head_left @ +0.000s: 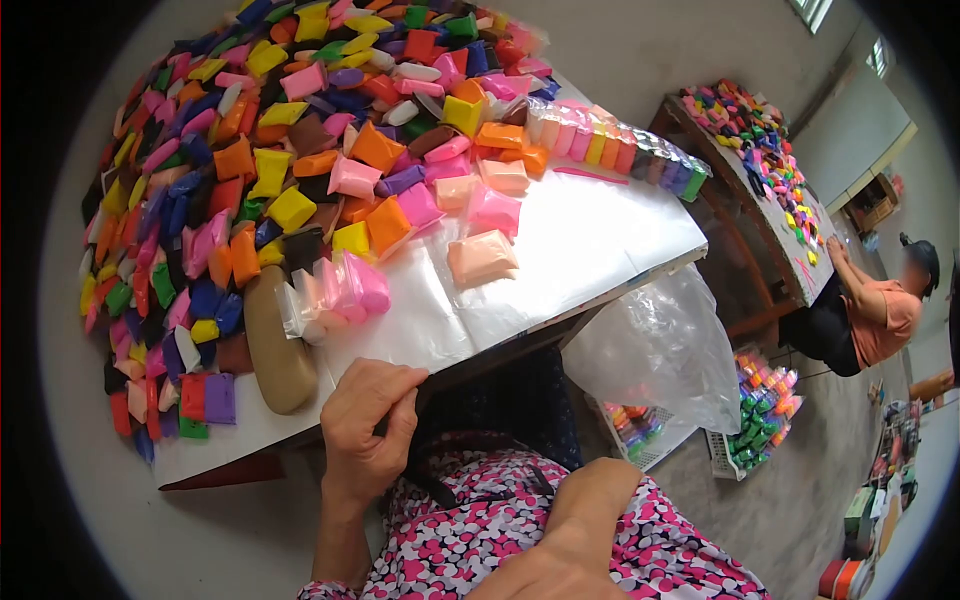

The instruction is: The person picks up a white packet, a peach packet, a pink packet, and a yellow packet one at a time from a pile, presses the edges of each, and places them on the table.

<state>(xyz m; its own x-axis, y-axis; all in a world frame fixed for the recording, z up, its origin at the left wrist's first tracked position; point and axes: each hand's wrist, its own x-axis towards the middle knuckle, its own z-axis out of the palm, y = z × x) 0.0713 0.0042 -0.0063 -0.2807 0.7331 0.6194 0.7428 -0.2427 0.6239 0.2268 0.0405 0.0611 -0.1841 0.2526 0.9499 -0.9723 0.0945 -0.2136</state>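
My left hand (pixel 365 418) is at the near edge of the table, its fingers curled in and the inside of the grip hidden. Just beyond it lie a clear sleeve of pink and peach packets (pixel 345 290) and a long smooth tan block (pixel 280 345). A single peach packet (pixel 482 258) rests on the white tabletop (pixel 590 235). Low in the picture, close to my patterned clothing, is my right hand (pixel 550 572). Its fingers are cut off by the frame, so I cannot see what it touches.
A large heap of soft coloured packets (pixel 300 110) covers the table's far left. A long clear row of packets (pixel 620 150) lies at the right. A plastic bag (pixel 660 340) hangs off the edge above filled baskets (pixel 735 455). Another person (pixel 875 310) sits at a second table (pixel 745 190).
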